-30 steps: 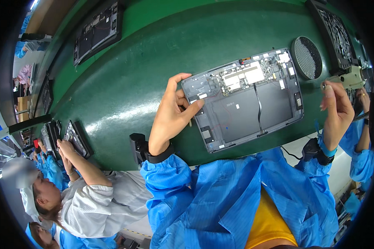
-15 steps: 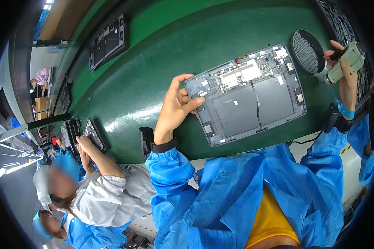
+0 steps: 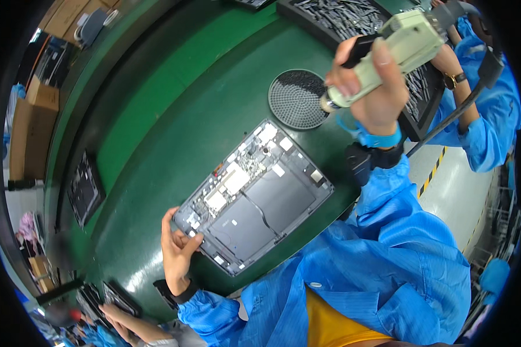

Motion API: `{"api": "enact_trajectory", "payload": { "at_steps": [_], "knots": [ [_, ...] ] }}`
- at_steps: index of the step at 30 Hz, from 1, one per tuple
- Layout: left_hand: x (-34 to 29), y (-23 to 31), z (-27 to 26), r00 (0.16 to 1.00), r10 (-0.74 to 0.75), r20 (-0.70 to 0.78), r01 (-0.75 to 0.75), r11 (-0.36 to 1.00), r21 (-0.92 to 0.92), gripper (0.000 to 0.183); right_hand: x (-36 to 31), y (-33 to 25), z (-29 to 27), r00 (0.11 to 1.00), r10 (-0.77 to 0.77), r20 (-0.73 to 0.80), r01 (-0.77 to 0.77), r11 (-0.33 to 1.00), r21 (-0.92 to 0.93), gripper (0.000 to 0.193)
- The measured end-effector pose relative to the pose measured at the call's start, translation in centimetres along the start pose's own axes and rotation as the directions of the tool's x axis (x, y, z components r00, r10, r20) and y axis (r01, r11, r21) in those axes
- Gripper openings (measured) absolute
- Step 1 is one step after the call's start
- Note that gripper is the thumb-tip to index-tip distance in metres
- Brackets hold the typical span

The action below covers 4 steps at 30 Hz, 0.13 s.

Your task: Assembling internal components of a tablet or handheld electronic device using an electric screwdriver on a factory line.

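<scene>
An opened tablet [image 3: 295, 199], its circuit board and dark flat battery exposed, lies in front of me on the green bench. My left hand [image 3: 176, 254] pinches its left corner, thumb on top and fingers beneath the edge. Wrapped in my right hand [image 3: 382, 101] is a pale green electric screwdriver [image 3: 410, 46], slightly blurred. Its tip is at the right rim of a round perforated screw tray [image 3: 295, 107], where small dark screws are heaped toward the far side. Whether the tip touches a screw cannot be made out.
A black bin [image 3: 324, 34] of many dark strips stands beyond the screw tray. At right is a co-worker's arm [image 3: 466, 110]; another person's hands [image 3: 118, 321] handle devices at lower left. An opened device [image 3: 85, 194] lies at far left. A cable [image 3: 451, 118] hangs from the screwdriver.
The view has turned rightward, so the bench appears rotated. The screwdriver has come closer to the screw tray, its tip now at the rim. My left hand keeps hold of the tablet's corner.
</scene>
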<state>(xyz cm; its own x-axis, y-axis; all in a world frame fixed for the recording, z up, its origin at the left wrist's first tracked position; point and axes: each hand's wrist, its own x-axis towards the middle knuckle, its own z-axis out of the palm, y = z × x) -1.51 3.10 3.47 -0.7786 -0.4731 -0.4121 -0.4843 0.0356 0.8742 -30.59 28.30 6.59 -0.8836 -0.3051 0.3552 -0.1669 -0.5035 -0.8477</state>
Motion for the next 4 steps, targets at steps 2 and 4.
{"api": "enact_trajectory", "payload": {
  "at_steps": [2, 4],
  "knots": [
    [0.2, -0.3, -0.2, 0.999, -0.038, 0.019, 0.038, 0.999, -0.005, 0.073, -0.3, 0.5, -0.1, 1.000, -0.014, -0.006, 0.014, 0.998, -0.056, 0.054],
    [1.0, -0.8, -0.3, 0.998, -0.028, 0.063, 0.033, 0.997, -0.073, 0.076, -0.7, 1.6, -1.1, 0.999, -0.019, 0.028, 0.022, 0.995, -0.095, 0.054]
  ]
}}
